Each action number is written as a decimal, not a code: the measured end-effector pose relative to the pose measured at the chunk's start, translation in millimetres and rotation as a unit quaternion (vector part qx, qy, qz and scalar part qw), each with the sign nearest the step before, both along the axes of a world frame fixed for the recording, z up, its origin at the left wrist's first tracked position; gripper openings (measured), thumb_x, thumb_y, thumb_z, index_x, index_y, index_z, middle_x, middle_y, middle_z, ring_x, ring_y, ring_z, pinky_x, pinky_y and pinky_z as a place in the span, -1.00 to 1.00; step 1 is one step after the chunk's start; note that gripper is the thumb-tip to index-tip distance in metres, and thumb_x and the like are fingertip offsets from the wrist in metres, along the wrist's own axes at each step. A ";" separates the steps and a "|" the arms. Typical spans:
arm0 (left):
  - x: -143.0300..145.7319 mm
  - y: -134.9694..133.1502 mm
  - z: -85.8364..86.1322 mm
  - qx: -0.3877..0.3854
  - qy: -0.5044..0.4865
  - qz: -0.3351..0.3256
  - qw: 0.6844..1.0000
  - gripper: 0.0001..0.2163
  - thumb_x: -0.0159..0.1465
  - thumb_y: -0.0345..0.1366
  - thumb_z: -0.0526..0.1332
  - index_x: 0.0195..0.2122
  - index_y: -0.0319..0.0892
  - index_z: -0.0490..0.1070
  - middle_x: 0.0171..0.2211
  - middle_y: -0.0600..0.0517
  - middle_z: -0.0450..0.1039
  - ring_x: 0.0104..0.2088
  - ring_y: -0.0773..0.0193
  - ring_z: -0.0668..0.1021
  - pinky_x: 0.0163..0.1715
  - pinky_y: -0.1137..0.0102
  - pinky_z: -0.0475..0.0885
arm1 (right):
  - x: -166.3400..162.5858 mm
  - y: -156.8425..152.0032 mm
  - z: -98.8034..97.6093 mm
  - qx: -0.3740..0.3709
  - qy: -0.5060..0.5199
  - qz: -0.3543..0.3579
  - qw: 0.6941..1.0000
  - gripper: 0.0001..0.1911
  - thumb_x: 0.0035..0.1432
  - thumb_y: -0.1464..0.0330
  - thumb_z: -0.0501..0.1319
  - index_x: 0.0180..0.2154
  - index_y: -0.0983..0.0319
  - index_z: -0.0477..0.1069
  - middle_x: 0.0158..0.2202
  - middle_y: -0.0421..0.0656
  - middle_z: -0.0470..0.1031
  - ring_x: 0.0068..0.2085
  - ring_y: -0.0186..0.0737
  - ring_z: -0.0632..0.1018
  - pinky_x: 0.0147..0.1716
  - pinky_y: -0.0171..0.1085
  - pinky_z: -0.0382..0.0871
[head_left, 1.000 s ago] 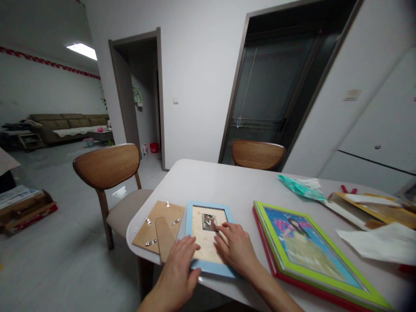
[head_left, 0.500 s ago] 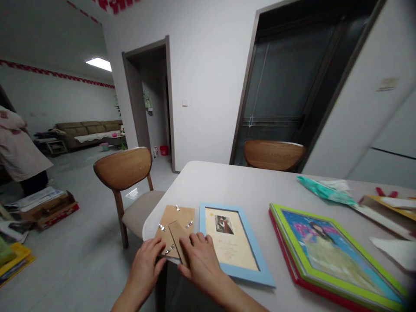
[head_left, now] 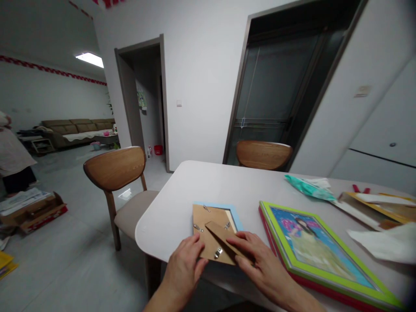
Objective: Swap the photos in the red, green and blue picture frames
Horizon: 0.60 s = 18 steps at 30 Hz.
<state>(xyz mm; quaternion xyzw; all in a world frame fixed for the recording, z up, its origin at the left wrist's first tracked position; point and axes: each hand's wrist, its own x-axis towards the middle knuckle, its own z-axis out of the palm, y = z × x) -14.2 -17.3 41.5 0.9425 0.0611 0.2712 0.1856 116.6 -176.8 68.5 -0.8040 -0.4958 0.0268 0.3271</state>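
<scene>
A brown backing board [head_left: 208, 227] with metal clips and a stand strip lies over the light blue picture frame [head_left: 236, 219] near the front edge of the white table [head_left: 227, 182]. My left hand [head_left: 186, 264] grips the board's near left edge, fingers curled on it. My right hand [head_left: 260, 258] rests on the board's near right corner and on the stand strip, fingers pressed down. Only the blue frame's far edge and right corner show past the board.
A green-framed picture [head_left: 312, 247] lies on a red frame to the right. Teal wrapping [head_left: 307, 186], papers and a yellow frame [head_left: 373, 203] sit at the far right. Two wooden chairs [head_left: 115, 171] stand by the table. A person [head_left: 13, 160] stands far left near boxes.
The backing board moved from the table left of the blue frame onto the frame, carried by both hands. Before that, both hands lay on the frame's picture.
</scene>
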 end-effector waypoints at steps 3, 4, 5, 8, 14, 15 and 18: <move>17.0 -9.3 -6.1 -0.026 0.053 -0.012 0.998 -0.79 0.07 -0.46 0.14 -0.23 -0.21 0.34 -0.11 -0.08 0.37 -0.09 0.16 0.39 -0.08 0.25 0.32 | 14.7 -9.1 -12.8 -0.021 -0.017 -0.017 0.999 -0.68 -0.05 0.38 0.03 -0.20 0.19 0.39 -0.18 -0.06 0.32 -0.13 -0.14 0.35 -0.12 -0.15 0.23; 20.5 -9.7 -7.1 -0.032 0.066 -0.013 0.997 -0.81 0.07 -0.47 0.13 -0.26 -0.20 0.36 -0.14 -0.06 0.39 -0.09 0.15 0.38 -0.07 0.23 0.31 | 18.0 -8.8 -18.3 -0.021 -0.028 -0.022 0.999 -0.67 -0.06 0.39 0.04 -0.20 0.19 0.39 -0.18 -0.06 0.33 -0.13 -0.14 0.35 -0.12 -0.15 0.22; 23.0 -9.3 -7.5 -0.036 0.075 -0.013 0.996 -0.83 0.08 -0.47 0.12 -0.29 -0.19 0.37 -0.16 -0.05 0.41 -0.09 0.15 0.38 -0.07 0.21 0.29 | 20.6 -7.4 -24.2 -0.019 -0.041 -0.027 0.999 -0.67 -0.07 0.39 0.04 -0.20 0.19 0.39 -0.18 -0.06 0.33 -0.13 -0.13 0.35 -0.11 -0.14 0.21; 27.3 -7.4 -8.4 -0.044 0.085 -0.010 0.995 -0.86 0.10 -0.48 0.08 -0.37 -0.17 0.39 -0.22 -0.01 0.43 -0.09 0.15 0.37 -0.07 0.20 0.27 | 25.2 -0.4 -43.3 -0.013 -0.081 -0.043 0.996 -0.65 -0.08 0.41 0.03 -0.19 0.19 0.38 -0.17 -0.05 0.33 -0.12 -0.12 0.33 -0.12 -0.13 0.20; 24.3 -0.9 1.4 -0.072 0.100 -0.005 0.992 -0.88 0.07 -0.46 0.12 -0.38 -0.17 0.38 -0.20 0.00 0.42 -0.06 0.14 0.36 -0.06 0.23 0.26 | 25.6 9.7 -53.7 -0.038 -0.105 -0.046 0.993 -0.67 -0.06 0.40 0.06 -0.19 0.17 0.38 -0.14 -0.04 0.33 -0.11 -0.10 0.33 -0.14 -0.09 0.22; 19.3 2.6 10.6 -0.082 0.097 -0.003 0.992 -0.86 0.07 -0.45 0.13 -0.33 -0.17 0.37 -0.20 0.00 0.42 -0.09 0.17 0.38 -0.08 0.27 0.28 | 24.7 8.2 -43.4 -0.043 -0.097 -0.037 0.994 -0.69 -0.06 0.37 0.08 -0.20 0.16 0.38 -0.13 -0.04 0.32 -0.11 -0.09 0.34 -0.14 -0.09 0.22; -3.8 14.7 48.1 -0.158 0.033 0.023 0.987 -0.76 0.15 -0.35 0.10 -0.13 -0.15 0.27 -0.14 0.01 0.37 -0.14 0.25 0.41 -0.13 0.30 0.32 | 20.9 -8.0 8.4 0.006 -0.067 -0.018 0.998 -0.66 0.00 0.26 0.08 -0.14 0.17 0.32 -0.05 -0.05 0.28 -0.06 -0.10 0.32 -0.11 -0.10 0.23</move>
